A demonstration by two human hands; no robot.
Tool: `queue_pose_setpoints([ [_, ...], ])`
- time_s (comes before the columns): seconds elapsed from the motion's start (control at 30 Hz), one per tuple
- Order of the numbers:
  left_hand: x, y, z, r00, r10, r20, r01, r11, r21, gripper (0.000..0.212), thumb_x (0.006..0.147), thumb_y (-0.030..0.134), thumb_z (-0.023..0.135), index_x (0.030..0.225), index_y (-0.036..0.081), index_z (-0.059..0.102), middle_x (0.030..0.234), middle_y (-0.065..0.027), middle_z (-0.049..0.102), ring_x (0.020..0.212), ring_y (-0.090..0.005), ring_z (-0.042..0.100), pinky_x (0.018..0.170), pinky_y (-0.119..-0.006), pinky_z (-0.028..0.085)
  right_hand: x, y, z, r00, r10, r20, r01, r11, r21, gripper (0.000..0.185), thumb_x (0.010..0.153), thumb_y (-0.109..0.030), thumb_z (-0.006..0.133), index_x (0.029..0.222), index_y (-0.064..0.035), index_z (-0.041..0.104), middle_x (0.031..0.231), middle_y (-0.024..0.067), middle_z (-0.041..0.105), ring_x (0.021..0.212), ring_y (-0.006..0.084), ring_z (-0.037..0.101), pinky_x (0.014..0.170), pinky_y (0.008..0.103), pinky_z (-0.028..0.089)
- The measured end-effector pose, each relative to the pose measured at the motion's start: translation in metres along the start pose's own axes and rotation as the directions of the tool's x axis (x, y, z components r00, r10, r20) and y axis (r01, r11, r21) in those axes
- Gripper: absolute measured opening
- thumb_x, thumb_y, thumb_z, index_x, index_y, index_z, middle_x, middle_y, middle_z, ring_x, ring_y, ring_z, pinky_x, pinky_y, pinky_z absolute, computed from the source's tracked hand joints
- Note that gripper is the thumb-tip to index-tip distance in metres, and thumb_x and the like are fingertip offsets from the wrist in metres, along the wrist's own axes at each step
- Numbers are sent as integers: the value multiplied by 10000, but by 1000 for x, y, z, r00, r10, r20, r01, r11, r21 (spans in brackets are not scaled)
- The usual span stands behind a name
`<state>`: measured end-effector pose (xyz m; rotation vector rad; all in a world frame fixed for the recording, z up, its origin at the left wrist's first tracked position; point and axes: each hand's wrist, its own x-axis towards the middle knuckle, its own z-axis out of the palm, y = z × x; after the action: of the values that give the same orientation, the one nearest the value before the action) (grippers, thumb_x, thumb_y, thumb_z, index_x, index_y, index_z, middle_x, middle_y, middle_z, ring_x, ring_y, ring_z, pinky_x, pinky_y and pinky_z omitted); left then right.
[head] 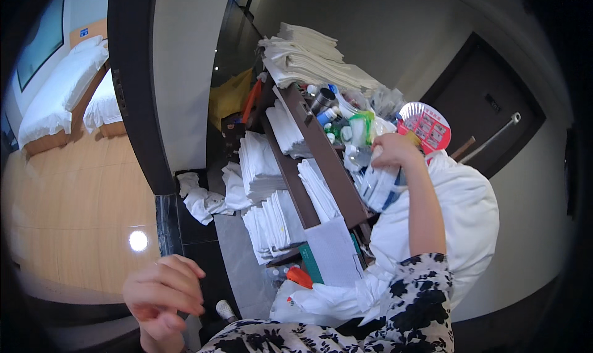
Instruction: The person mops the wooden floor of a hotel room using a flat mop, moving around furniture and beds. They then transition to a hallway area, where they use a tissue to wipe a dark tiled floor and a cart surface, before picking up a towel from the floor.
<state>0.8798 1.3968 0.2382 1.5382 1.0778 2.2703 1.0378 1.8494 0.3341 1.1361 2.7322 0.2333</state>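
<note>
My right hand (394,150) reaches over the top tray of a dark housekeeping cart (324,156), its fingers curled at clear plastic packaging (382,179); whether they grip it is unclear. Near it lie bottles, a metal cup (323,98), a green-edged pack (362,128) and a red and white round fan (425,126). Folded white linens (310,56) are piled at the cart's far end, and more white stacks (262,165) fill its shelves. My left hand (164,292) hangs at the lower left, slightly blurred, fingers loosely bent, touching nothing visible.
A full white bag (468,204) hangs at the cart's near right end, beside poles (491,137). Crumpled white cloths (201,200) lie on the floor by a dark door frame (139,98). Beyond it stand beds (65,91). A closed dark door (486,98) is at right.
</note>
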Motion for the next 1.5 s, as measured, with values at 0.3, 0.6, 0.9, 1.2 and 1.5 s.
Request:
queue_pose_setpoints([
  [0.3,38,-47,-53,920,69,-386,-33,995,99,230,911,186,457,785,15,543,744,-105,509,720,-210,493,734,-385,429,100,46,27,904,283,-319,-344,927,-153,377,724,-289,598,985,-22,646,941,184,648,906,339,624,758,446,506],
  [0.6,31,-88,-101,751,-175,-636,108,984,-144,199,932,177,450,842,20,534,821,-78,528,743,-150,485,760,-319,419,89,70,18,787,126,-604,-36,987,158,402,765,-260,659,1078,-17,590,1078,183,588,996,306,565,858,358,434],
  [0.9,-28,-151,-164,555,-279,-784,285,949,-136,161,908,168,512,852,31,576,812,-79,585,775,-157,568,755,-312,465,106,59,-2,967,256,4,-256,967,9,643,628,-171,726,1198,6,486,903,179,642,790,241,638,655,354,526],
  [1.2,-25,-265,-136,409,-778,-477,646,616,-450,156,888,164,524,836,33,592,755,-17,560,672,-90,492,628,-219,385,48,122,-157,813,397,-426,-425,905,33,357,679,-164,628,1005,-19,609,819,108,642,721,203,606,600,327,494],
  [1.5,-104,-267,-181,505,-631,-589,846,496,194,163,869,191,576,810,42,605,724,-71,572,687,-181,534,620,-332,463,85,172,35,866,465,184,-500,802,326,377,706,-100,589,1079,-63,621,841,68,638,749,156,594,687,312,482],
])
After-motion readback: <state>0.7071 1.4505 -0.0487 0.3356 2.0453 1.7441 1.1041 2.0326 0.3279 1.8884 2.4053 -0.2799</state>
